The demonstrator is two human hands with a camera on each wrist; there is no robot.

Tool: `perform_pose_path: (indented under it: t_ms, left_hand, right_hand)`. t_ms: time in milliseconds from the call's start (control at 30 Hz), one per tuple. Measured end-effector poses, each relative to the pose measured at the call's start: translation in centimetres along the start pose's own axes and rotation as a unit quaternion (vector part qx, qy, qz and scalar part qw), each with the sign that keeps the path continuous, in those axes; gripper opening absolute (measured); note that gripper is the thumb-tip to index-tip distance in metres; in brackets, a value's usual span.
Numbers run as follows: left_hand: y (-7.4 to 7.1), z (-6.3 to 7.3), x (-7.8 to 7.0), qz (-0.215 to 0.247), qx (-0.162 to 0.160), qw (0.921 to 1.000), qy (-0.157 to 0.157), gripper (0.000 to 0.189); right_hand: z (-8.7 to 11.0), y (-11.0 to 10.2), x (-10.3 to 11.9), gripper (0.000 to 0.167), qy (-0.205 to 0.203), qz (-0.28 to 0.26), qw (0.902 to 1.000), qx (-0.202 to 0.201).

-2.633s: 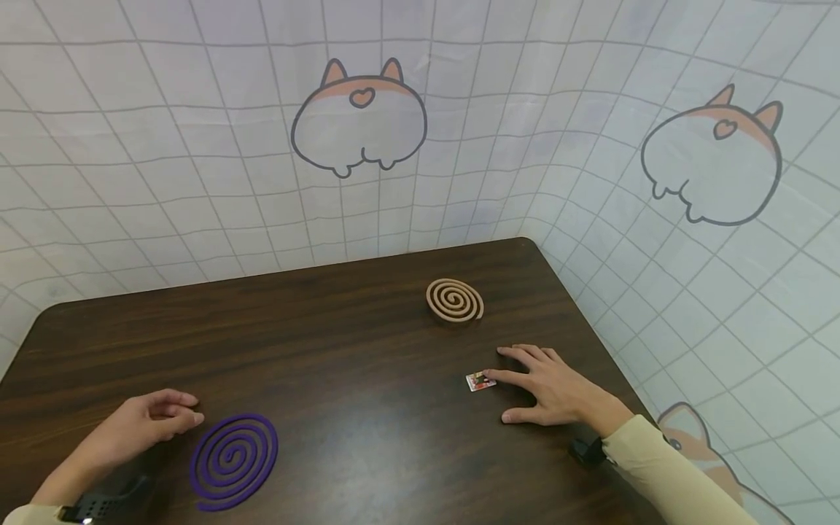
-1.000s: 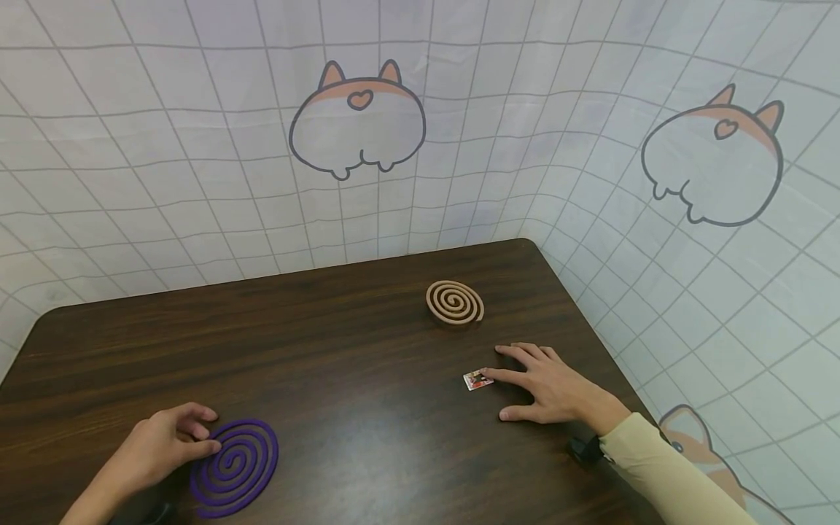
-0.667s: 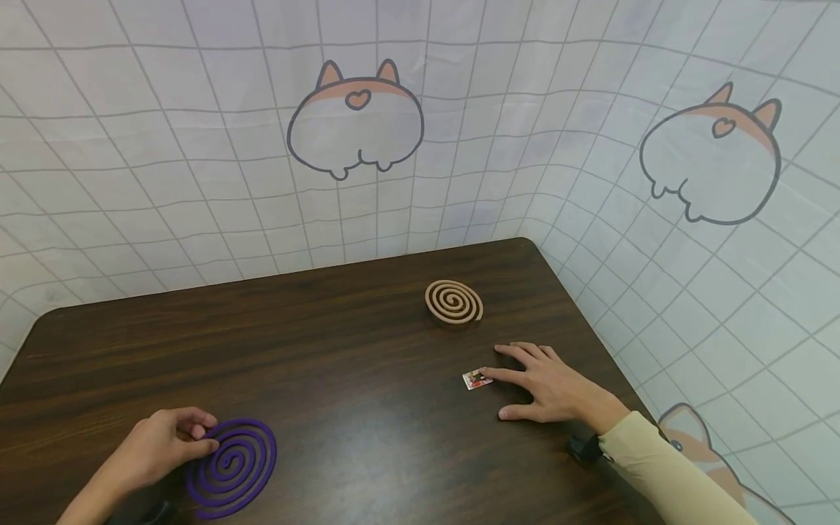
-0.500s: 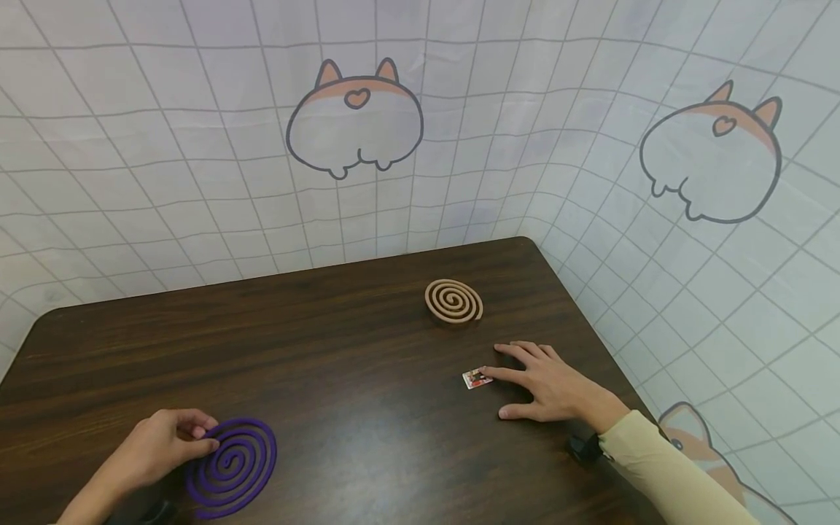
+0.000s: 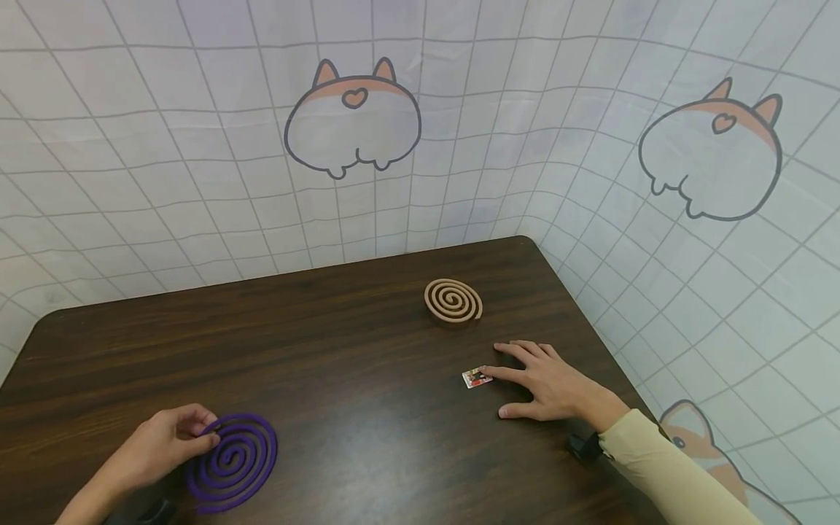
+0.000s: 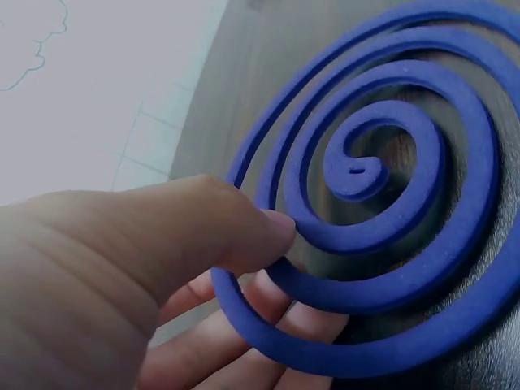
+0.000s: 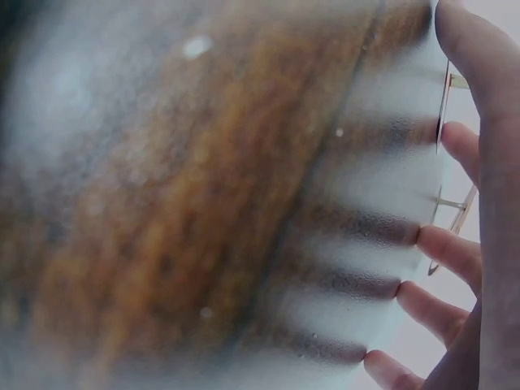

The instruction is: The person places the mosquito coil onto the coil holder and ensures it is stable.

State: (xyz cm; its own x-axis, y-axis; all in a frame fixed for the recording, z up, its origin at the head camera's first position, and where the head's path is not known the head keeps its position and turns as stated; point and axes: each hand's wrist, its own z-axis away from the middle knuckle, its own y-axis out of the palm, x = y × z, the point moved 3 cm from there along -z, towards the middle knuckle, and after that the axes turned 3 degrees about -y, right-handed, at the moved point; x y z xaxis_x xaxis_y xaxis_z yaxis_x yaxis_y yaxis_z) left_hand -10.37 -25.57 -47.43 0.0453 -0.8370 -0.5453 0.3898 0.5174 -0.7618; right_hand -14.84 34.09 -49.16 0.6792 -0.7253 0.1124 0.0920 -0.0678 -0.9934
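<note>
My left hand (image 5: 157, 448) pinches the left rim of a purple mosquito coil (image 5: 231, 458) at the table's near left. In the left wrist view the thumb (image 6: 244, 231) lies on top of the coil's outer rings (image 6: 479, 162), with the other fingers beneath them. My right hand (image 5: 551, 383) rests on the table with spread fingers. Its index fingertip touches the edge of a small colourful card (image 5: 476, 377), covering one corner. Beyond the card lies a tan mosquito coil (image 5: 453, 300), apart from both hands. The right wrist view shows the fingertips (image 7: 447, 248) on the blurred tabletop.
A dark wood-grain table (image 5: 315, 335) with rounded corners carries everything. White grid-patterned fabric (image 5: 216, 146) with dog drawings hangs behind it and along its right edge. A black device (image 5: 584, 446) sits at the right wrist.
My left hand has moved rightward from beside the purple mosquito coil and taken hold of its rim. In the last half second the coil has shifted slightly. The right hand stays on the card.
</note>
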Motion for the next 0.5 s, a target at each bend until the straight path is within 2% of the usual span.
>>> perform_pose_path:
  t_ms: [100,200,333,500]
  left_hand:
    - [0.1,0.1,0.0,0.029,0.013,0.9995,0.001,0.029]
    - [0.3,0.1,0.2,0.078,0.035,0.9963,0.009,0.031]
    - [0.5,0.1,0.6,0.146,0.068,0.9869,0.01,0.038]
    - [0.8,0.0,1.1,0.206,0.095,0.9737,0.016,0.04]
  right_hand:
    - [0.0,0.0,0.0,0.072,-0.001,0.001,1.0,0.0]
    - [0.0,0.1,0.0,0.072,0.0,0.001,1.0,0.001]
    - [0.0,0.1,0.0,0.072,-0.002,0.001,1.0,0.0]
    - [0.0,0.1,-0.1,0.072,-0.003,0.001,1.0,-0.001]
